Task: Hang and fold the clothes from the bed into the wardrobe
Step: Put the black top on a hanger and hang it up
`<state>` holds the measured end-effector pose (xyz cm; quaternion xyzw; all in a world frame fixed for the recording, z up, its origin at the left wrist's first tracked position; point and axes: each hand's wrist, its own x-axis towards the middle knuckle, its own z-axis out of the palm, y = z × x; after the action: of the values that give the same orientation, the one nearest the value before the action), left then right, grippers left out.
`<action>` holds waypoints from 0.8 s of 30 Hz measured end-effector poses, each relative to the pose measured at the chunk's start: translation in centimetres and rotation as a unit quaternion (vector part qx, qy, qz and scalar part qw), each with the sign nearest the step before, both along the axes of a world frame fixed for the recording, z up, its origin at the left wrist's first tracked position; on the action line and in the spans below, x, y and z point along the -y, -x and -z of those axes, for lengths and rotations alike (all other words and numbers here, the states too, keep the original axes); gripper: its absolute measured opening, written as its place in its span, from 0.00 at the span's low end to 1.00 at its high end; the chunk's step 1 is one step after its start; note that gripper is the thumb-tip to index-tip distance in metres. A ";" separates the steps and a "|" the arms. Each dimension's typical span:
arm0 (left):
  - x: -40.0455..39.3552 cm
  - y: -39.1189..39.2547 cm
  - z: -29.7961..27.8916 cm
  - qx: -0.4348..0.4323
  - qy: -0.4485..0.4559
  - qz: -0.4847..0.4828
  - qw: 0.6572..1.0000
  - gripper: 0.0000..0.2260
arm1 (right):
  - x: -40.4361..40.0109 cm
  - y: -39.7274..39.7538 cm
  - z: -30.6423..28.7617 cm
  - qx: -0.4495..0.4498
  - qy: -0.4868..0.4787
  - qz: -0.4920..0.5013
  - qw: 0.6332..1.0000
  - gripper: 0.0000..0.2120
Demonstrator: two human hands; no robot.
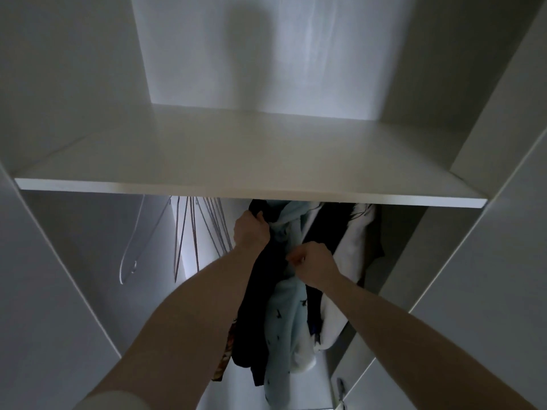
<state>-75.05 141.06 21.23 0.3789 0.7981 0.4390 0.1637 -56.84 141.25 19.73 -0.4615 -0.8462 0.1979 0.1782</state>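
Observation:
Inside the white wardrobe, under the shelf (236, 161), several garments hang together. My left hand (251, 232) grips the top of a black garment (251, 315) just below the shelf edge. My right hand (313, 263) is curled and pinches the front of a pale blue printed garment (281, 321) hanging beside the black one. A white garment (349, 261) and another dark one hang to the right. The rail is hidden behind the shelf.
Several bare wire hangers (189, 232) hang at the left of the same compartment. White side panels (59, 291) close in on both sides. A patterned orange cloth (226, 350) shows under my left forearm.

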 end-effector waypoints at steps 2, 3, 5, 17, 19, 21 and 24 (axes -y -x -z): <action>-0.7 0.0 0.9 0.013 -0.011 -0.005 1.000 0.18 | -0.2 -0.1 0.2 -0.006 0.002 0.006 1.000 0.13; -0.9 -0.2 1.5 0.014 -0.014 -0.003 1.000 0.18 | -0.3 -0.2 0.3 -0.007 0.003 0.007 1.000 0.13; -1.1 -0.6 2.6 0.004 -0.002 0.014 1.000 0.17 | -0.6 -0.6 0.7 -0.011 -0.001 0.007 1.000 0.13; 0.7 -0.4 4.5 0.017 -0.089 -0.012 0.996 0.15 | -1.5 -1.7 1.4 -0.035 -0.008 -0.023 0.999 0.13; 1.0 -0.1 3.6 0.012 -0.108 -0.020 0.994 0.15 | -1.6 -1.7 1.4 -0.035 -0.006 -0.029 0.999 0.14; 0.8 -0.2 2.2 0.004 -0.125 -0.028 0.992 0.16 | -1.5 -1.5 1.3 -0.033 -0.007 -0.036 0.999 0.15; -0.5 -0.1 -0.1 0.007 -0.139 -0.026 0.990 0.14 | -1.3 -1.2 1.1 -0.033 -0.005 -0.049 0.998 0.15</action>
<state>-74.90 141.60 21.31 0.3739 0.7377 0.5525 0.1034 -55.64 142.59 18.59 -0.4120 -0.8624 0.2173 0.1981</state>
